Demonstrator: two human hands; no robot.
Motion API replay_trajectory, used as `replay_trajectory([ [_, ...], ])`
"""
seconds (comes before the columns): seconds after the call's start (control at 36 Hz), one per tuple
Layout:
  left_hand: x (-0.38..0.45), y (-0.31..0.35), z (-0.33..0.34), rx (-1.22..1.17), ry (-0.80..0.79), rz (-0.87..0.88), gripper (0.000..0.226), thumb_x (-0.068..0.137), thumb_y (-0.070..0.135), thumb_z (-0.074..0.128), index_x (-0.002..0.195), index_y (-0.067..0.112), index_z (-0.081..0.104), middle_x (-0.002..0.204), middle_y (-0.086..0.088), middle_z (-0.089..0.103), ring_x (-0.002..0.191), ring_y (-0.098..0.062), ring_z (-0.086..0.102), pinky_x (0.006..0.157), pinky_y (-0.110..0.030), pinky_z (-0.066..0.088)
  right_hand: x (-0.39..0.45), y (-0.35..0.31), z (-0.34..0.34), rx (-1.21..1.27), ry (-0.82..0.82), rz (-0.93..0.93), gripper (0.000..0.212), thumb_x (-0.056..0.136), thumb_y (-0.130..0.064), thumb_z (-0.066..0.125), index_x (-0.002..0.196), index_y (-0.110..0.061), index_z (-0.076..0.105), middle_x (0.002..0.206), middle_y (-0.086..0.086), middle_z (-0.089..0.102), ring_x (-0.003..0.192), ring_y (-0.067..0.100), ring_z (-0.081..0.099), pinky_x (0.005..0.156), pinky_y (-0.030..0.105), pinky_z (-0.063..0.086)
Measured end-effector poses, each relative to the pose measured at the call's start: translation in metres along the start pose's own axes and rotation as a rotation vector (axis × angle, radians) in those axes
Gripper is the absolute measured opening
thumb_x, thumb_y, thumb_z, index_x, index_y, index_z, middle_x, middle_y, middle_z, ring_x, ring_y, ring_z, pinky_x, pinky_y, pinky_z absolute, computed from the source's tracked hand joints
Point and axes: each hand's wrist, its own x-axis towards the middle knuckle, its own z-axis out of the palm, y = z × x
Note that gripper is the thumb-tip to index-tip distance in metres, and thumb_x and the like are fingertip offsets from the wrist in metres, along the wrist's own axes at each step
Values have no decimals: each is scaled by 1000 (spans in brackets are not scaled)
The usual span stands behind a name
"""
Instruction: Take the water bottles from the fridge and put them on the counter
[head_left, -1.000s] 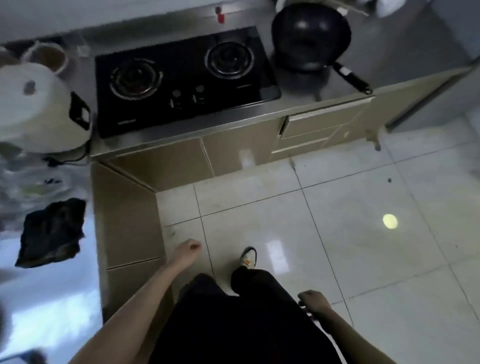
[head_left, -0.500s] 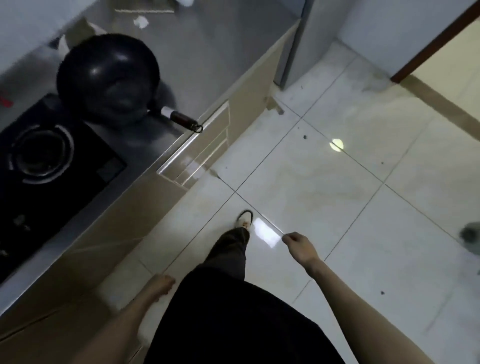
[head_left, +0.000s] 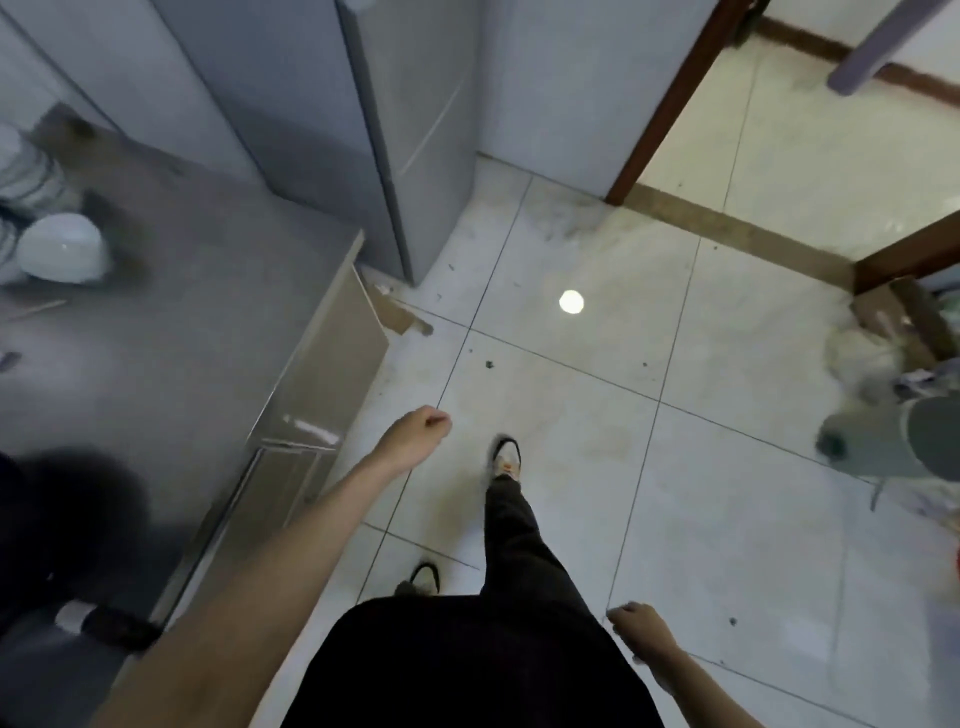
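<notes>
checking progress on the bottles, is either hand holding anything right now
Nothing is held. The left hand is loosely curled and empty; the right hand is empty too. The fridge is shut.

One view only, worn at head height, wide-angled, looking steeply down and forward. Faces the grey fridge (head_left: 415, 130), which leans back toward the upper frame edge. Left of the fridge, the counter (head_left: 182, 322), seen from above and close. Right of the fridge, a doorway. Below the fridge, tiled floor (head_left: 701, 493), legs and shoes near the bottom edge.
</notes>
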Motion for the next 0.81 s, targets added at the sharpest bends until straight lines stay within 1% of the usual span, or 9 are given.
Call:
replay_trajectory([
  [0.11, 52, 52, -16, -18, 26, -75, 33, 99, 34, 54, 123, 16, 66, 115, -6, 73, 109, -26, 70, 99, -43, 52, 38, -72, -68, -87, -15, -53, 29, 94, -13, 52, 94, 8, 72, 116, 20, 71, 105, 31, 67, 84, 36, 52],
  [0.19, 79, 66, -25, -87, 35, -188, 27, 101, 26, 53, 117, 9, 67, 117, -14, 71, 110, -31, 67, 92, -38, 52, 56, -137, -123, -21, 4, -80, 25, 94, -15, 53, 91, 2, 72, 105, 19, 72, 87, 29, 64, 77, 35, 50],
  [0.28, 93, 67, -38, -222, 64, -323, 15, 100, 18, 51, 101, 9, 63, 104, -17, 67, 90, -27, 60, 77, -32, 40, 68, -206, -181, 48, 10, -114, 27, 96, -18, 54, 103, 3, 68, 87, 13, 65, 72, 26, 52, 65, 32, 40],
  [0.36, 98, 59, -49, -363, 56, -481, 21, 100, 18, 52, 111, 4, 64, 102, -14, 65, 91, -26, 60, 79, -33, 38, 72, -283, -239, 96, 5, -197, 27, 97, -21, 54, 108, -1, 66, 95, 16, 68, 76, 26, 54, 67, 32, 42],
  [0.44, 109, 51, -64, -416, 40, -620, 14, 99, 18, 55, 100, 6, 63, 90, -12, 65, 79, -25, 58, 81, -34, 37, 78, -361, -290, 150, 22, -315, 25, 95, -22, 55, 105, -3, 68, 92, 16, 68, 78, 24, 55, 71, 34, 45],
  [0.53, 138, 50, -80, -460, 32, -715, 16, 99, 22, 59, 98, 7, 64, 90, -13, 66, 74, -24, 57, 83, -34, 35, 93, -433, -333, 187, 37, -392, 21, 94, -26, 56, 101, -11, 70, 91, 14, 69, 78, 22, 58, 69, 34, 46],
  [0.67, 213, 99, -119, -497, 84, -705, 19, 100, 23, 59, 110, 6, 63, 101, -15, 66, 93, -28, 60, 84, -35, 35, 131, -509, -383, 131, 71, -402, 22, 92, -25, 55, 102, -12, 70, 89, 4, 69, 79, 22, 59, 70, 35, 47],
  [0.75, 256, 163, -148, -440, 104, -606, 13, 98, 19, 58, 104, 8, 63, 94, -12, 66, 84, -25, 59, 71, -30, 36, 144, -527, -409, 74, 37, -327, 22, 91, -19, 54, 93, -3, 69, 87, 11, 66, 77, 24, 56, 68, 35, 43],
  [0.81, 284, 216, -170, -387, 111, -533, 11, 98, 18, 55, 98, 9, 61, 91, -10, 64, 80, -24, 57, 62, -26, 34, 148, -537, -428, 46, 12, -304, 20, 91, -18, 56, 90, -4, 70, 93, 13, 70, 84, 26, 63, 73, 37, 48],
])
